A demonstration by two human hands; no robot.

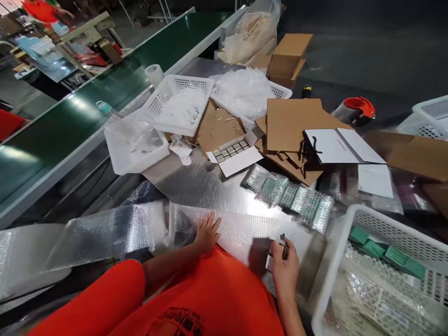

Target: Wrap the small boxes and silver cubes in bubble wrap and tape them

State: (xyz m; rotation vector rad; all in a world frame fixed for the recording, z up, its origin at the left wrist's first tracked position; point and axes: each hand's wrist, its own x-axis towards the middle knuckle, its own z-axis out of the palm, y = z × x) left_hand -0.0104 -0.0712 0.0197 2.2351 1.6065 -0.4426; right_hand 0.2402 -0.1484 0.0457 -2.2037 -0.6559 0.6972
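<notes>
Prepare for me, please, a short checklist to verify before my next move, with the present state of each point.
1. Left hand resting on the bubble wrap: ok.
2. Small item held in the right hand: ok.
3. All sides of the small item visible: not ok, fingers cover part.
4. Right hand apart from the wrapped packs: ok.
5. White box closed: not ok, it is open.
6. Contents of the small item: cannot tell.

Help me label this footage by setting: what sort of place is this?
Probably a packing workshop: a conveyor belt runs beside a metal worktable, with bubble wrap and an open cardboard box in view.
</notes>
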